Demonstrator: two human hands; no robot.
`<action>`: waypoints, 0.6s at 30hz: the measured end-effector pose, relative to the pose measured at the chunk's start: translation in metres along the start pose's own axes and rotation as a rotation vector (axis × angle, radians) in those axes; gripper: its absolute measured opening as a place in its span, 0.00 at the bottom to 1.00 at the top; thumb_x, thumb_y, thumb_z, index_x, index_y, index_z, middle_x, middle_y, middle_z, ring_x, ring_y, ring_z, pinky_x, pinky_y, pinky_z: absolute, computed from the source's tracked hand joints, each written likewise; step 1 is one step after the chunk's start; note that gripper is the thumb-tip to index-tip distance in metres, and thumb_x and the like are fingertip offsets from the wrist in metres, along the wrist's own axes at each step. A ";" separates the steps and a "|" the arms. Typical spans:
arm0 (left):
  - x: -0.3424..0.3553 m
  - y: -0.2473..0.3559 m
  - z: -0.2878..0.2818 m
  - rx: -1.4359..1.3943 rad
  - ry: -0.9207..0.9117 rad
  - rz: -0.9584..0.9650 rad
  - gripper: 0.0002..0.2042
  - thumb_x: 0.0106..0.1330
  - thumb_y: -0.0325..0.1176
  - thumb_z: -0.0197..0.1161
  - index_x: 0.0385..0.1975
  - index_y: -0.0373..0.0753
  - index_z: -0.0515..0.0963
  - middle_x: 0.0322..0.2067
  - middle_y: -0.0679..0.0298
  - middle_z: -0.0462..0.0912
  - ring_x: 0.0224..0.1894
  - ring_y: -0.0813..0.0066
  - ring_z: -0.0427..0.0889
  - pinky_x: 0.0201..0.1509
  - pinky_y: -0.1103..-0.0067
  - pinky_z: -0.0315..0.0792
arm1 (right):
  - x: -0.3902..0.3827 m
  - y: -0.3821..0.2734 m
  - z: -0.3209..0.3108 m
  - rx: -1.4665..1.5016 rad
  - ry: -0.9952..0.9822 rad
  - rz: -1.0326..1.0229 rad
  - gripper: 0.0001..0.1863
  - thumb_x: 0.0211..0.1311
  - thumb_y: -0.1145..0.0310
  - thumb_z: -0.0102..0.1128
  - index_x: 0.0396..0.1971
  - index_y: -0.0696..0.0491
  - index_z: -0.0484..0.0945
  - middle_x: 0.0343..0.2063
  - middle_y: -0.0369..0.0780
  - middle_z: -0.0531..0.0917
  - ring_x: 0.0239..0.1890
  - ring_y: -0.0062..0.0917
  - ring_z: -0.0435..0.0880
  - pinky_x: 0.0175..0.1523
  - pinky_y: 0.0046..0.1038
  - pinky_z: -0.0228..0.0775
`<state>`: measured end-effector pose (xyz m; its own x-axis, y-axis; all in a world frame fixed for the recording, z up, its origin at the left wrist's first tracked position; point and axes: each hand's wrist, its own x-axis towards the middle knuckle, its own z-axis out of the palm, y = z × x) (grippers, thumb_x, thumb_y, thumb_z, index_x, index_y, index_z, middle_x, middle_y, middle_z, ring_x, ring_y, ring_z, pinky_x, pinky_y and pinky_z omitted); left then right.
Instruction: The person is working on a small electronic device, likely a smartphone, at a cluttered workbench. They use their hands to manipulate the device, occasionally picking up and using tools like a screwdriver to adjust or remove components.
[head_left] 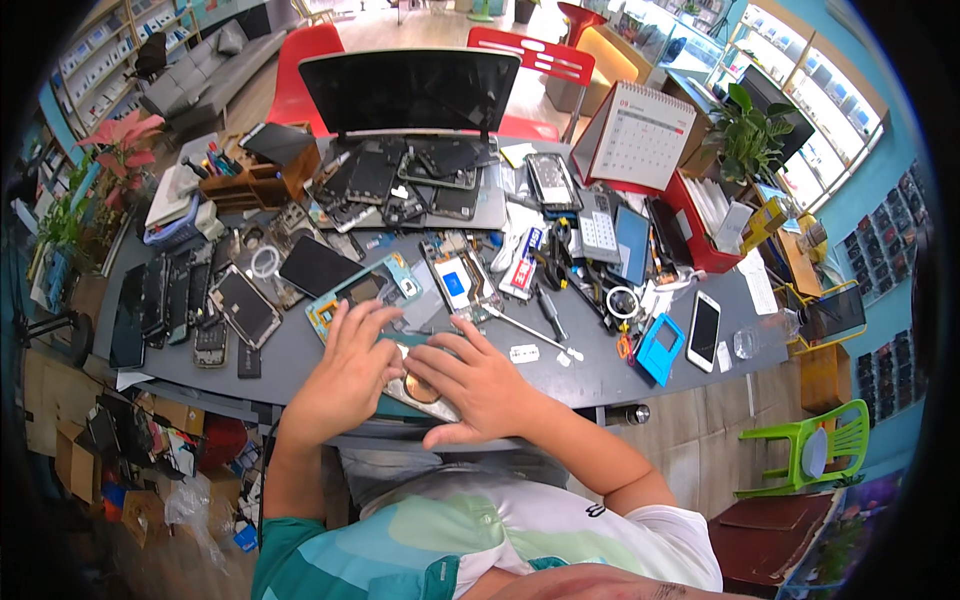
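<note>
Low over the front edge of the desk, my two hands meet around a pale flat part with a round copper coil (417, 387). My right hand (470, 385) lies across it with the fingers stretched out and the thumb apart, partly covering it. At its left side is my left hand (350, 362), fingers bent and thumb drawn in by the index finger; what they pinch, if anything, is hidden. Just beyond my left fingers rests a teal and yellow phone frame (325, 316). Farther right lies an opened phone body with a blue patch (457, 282), and a thin white-tipped stick (530, 330) is beside it.
A dark monitor (410, 92) stands at the back behind heaped phone parts. To the left lie a screen panel (245, 308) and several phones. On the right are a screwdriver (551, 312), pliers (552, 268), a blue case (659, 349), a white phone (703, 332) and a desk calendar (632, 135).
</note>
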<state>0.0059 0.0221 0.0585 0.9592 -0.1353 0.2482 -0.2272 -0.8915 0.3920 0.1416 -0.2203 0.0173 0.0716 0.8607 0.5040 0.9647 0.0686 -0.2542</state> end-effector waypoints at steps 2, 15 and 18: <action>0.000 -0.004 0.001 -0.036 0.037 0.021 0.08 0.77 0.30 0.75 0.45 0.37 0.81 0.73 0.52 0.79 0.80 0.39 0.72 0.92 0.40 0.56 | 0.001 0.001 0.001 0.000 -0.002 -0.002 0.57 0.74 0.18 0.63 0.72 0.63 0.83 0.69 0.48 0.84 0.71 0.48 0.81 0.88 0.65 0.61; -0.005 -0.016 0.008 -0.254 0.037 0.038 0.05 0.79 0.25 0.72 0.48 0.38 0.81 0.47 0.57 0.85 0.55 0.50 0.81 0.73 0.59 0.66 | -0.001 0.001 0.005 -0.024 0.026 -0.019 0.58 0.73 0.17 0.62 0.73 0.62 0.84 0.70 0.47 0.85 0.70 0.48 0.84 0.87 0.65 0.62; -0.005 -0.019 0.009 -0.273 0.031 0.027 0.06 0.79 0.24 0.71 0.49 0.37 0.82 0.46 0.56 0.85 0.54 0.50 0.82 0.72 0.59 0.67 | 0.000 0.000 0.004 0.003 0.020 -0.010 0.58 0.73 0.17 0.62 0.72 0.63 0.84 0.69 0.47 0.85 0.70 0.48 0.84 0.87 0.65 0.62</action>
<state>0.0070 0.0356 0.0419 0.9476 -0.1405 0.2870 -0.2936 -0.7376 0.6081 0.1407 -0.2186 0.0141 0.0665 0.8499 0.5227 0.9646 0.0791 -0.2514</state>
